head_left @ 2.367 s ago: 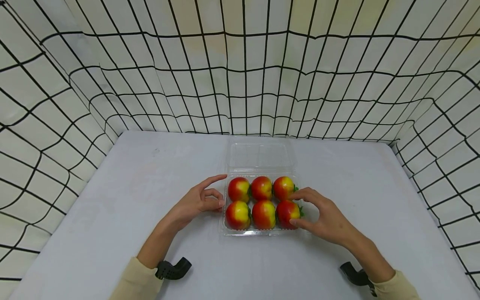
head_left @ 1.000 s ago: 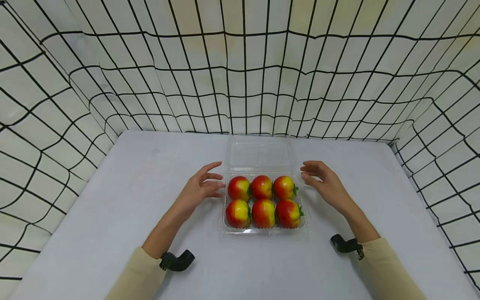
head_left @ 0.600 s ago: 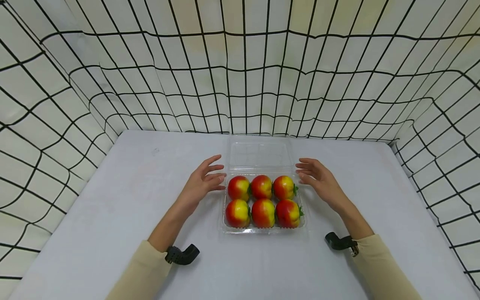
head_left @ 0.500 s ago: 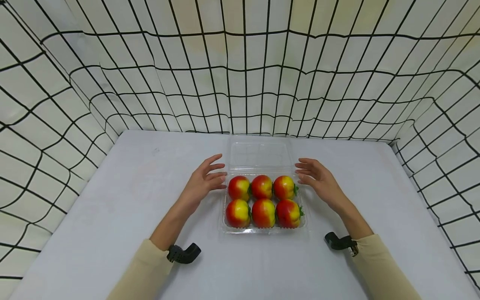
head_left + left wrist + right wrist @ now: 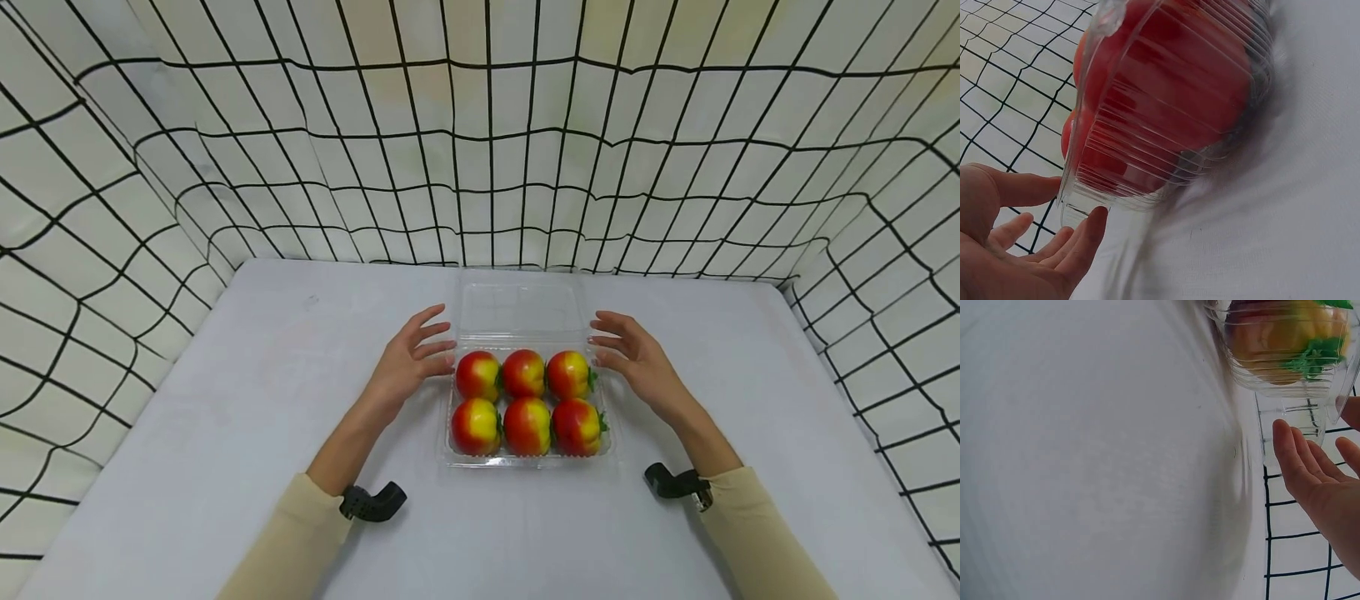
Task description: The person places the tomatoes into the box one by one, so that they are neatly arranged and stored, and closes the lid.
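Observation:
A clear plastic clamshell box (image 5: 525, 463) lies on the table with its lid (image 5: 521, 308) folded back behind it. Two rows of glossy red-and-yellow round fruits (image 5: 527, 427) fill the base, some with green leaves showing. At the box's back left corner is my left hand (image 5: 401, 362), fingers spread and gently bent. In the left wrist view its thumb (image 5: 1029, 189) meets the rim, and a fingertip reaches the clear plastic near the hinge. My right hand (image 5: 637, 358) mirrors it at the back right corner, fingers loosely extended; in the right wrist view contact is unclear.
A white cloth covers the table (image 5: 300, 333). Black netting (image 5: 491, 167) over pale walls encloses the back and both sides. A black wrist camera (image 5: 375, 502) is strapped to the left wrist, another (image 5: 675, 482) to the right.
Earlier the right hand held the front right fruit; it let go and moved back to the rear corner. The left hand slid back along the left side. Box and fruits stay put.

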`<action>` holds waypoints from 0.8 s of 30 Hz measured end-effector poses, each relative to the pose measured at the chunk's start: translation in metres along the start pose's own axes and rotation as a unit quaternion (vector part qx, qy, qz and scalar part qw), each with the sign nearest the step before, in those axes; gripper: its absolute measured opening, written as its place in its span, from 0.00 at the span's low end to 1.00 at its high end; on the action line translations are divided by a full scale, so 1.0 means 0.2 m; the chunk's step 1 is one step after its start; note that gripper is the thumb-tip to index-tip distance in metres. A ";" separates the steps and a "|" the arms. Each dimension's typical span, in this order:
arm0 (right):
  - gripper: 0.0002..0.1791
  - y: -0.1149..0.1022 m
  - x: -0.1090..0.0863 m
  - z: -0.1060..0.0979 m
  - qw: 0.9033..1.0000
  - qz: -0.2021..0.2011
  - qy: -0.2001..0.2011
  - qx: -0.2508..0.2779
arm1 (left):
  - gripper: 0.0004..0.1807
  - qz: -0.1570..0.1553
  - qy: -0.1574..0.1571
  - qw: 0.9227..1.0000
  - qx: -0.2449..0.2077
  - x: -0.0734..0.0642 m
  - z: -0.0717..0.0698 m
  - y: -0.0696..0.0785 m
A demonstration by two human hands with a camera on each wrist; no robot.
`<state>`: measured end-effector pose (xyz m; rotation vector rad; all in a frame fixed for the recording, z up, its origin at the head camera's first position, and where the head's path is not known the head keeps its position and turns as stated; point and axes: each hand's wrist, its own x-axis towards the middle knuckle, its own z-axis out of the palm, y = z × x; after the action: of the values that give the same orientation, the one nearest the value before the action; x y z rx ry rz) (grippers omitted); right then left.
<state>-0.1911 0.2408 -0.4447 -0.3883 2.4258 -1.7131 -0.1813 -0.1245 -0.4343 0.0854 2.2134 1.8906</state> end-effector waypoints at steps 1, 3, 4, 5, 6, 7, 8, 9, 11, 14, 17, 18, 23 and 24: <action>0.34 0.00 0.00 0.00 1.000 -0.001 0.002 -0.002 | 0.43 0.000 0.002 1.000 0.001 0.00 0.00 0.00; 0.34 -0.01 0.00 0.00 1.000 -0.004 0.004 -0.005 | 0.44 0.000 0.006 1.000 0.002 0.00 0.00 0.00; 0.34 -0.01 0.00 0.00 1.000 -0.005 0.006 -0.004 | 0.44 0.000 0.009 1.000 0.003 0.00 0.00 0.00; 0.35 -0.01 0.00 0.00 1.000 -0.007 0.008 -0.005 | 0.44 0.002 0.010 1.000 0.004 0.00 0.00 0.00; 0.35 -0.01 0.00 0.00 1.000 -0.008 0.011 -0.006 | 0.44 0.004 0.012 1.000 0.005 0.00 0.00 0.00; 0.35 -0.01 0.00 0.00 1.000 -0.011 0.014 -0.006 | 0.44 0.007 0.015 1.000 0.007 0.00 0.00 0.00; 0.35 -0.02 0.00 0.00 1.000 -0.014 0.016 -0.007 | 0.44 0.011 0.017 1.000 0.007 0.00 0.00 0.00; 0.35 -0.02 0.00 0.00 1.000 -0.018 0.019 -0.008 | 0.44 0.015 0.019 1.000 0.008 0.01 0.00 0.00; 0.36 -0.02 0.00 0.00 0.999 -0.023 0.025 -0.010 | 0.44 0.024 0.024 0.999 0.010 0.01 0.01 0.00; 0.36 -0.03 -0.01 0.00 0.999 -0.025 0.033 -0.017 | 0.44 0.034 0.030 0.999 0.009 0.01 0.01 0.00; 0.35 -0.04 -0.01 -0.01 0.999 -0.020 0.043 -0.019 | 0.45 0.040 0.035 0.999 0.007 0.01 0.01 0.00; 0.35 -0.04 -0.01 -0.01 0.999 -0.018 0.047 -0.018 | 0.45 0.041 0.036 0.998 0.006 0.02 0.01 -0.01; 0.33 -0.07 0.01 -0.02 0.998 -0.015 0.065 0.016 | 0.45 0.048 0.043 0.998 0.006 0.03 0.02 -0.01; 0.33 -0.07 0.01 -0.02 0.997 -0.016 0.068 0.022 | 0.45 0.050 0.044 0.998 0.007 0.03 0.02 -0.01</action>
<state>-0.1924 0.2398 -0.4297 -0.3151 2.4819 -1.8616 -0.1854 -0.1197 -0.4378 0.1201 2.3225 1.9669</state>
